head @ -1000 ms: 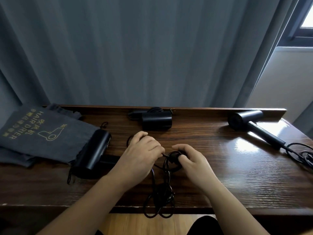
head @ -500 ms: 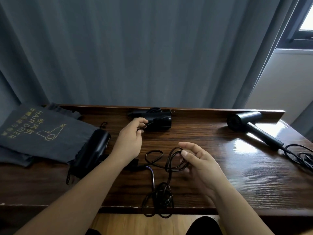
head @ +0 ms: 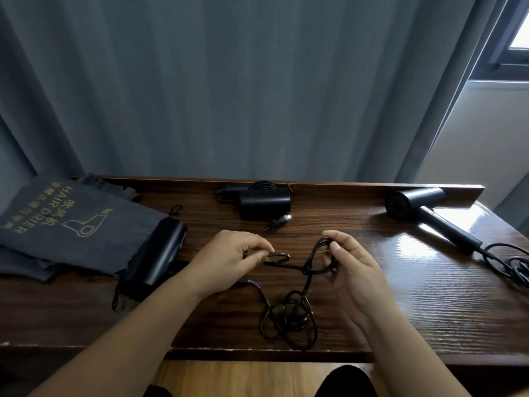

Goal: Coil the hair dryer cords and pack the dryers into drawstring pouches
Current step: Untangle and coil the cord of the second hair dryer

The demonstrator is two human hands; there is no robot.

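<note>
I see both hands over the dark wood table, working one black cord. L hand: thumb + forefinger tips closed together on a small flat loop of the cord, other fingers curled under, so a tight pinch, nearly no gap. R hand: fingers bent round a taller loop, thumb tip on its top, loop strands running thru the palm side; looser hold than L, fingers partly spread. Betw. the two hands the cord crosses itself in a knot-like twist, then drops twd me into a loose tangle lying on the table near the front edge. Cord seems to run under the L wrist twd the near dryer, black, lying on its side just L of the L hand and touching the edge of the grey pouch w/ yellow "HAIR DRIER" print; can't tell the exact join, wrist hides it. Pouch stack sits at far L, partly off the table edge. 2nd dryer, folded, cord bundled behind it, sits at the back rail, centre, apart from both hands. 3rd dryer lies at back R, handle pointing R and twd me, its own cord uncoiled in loops at the R edge. Grey curtain behind the table.
</note>
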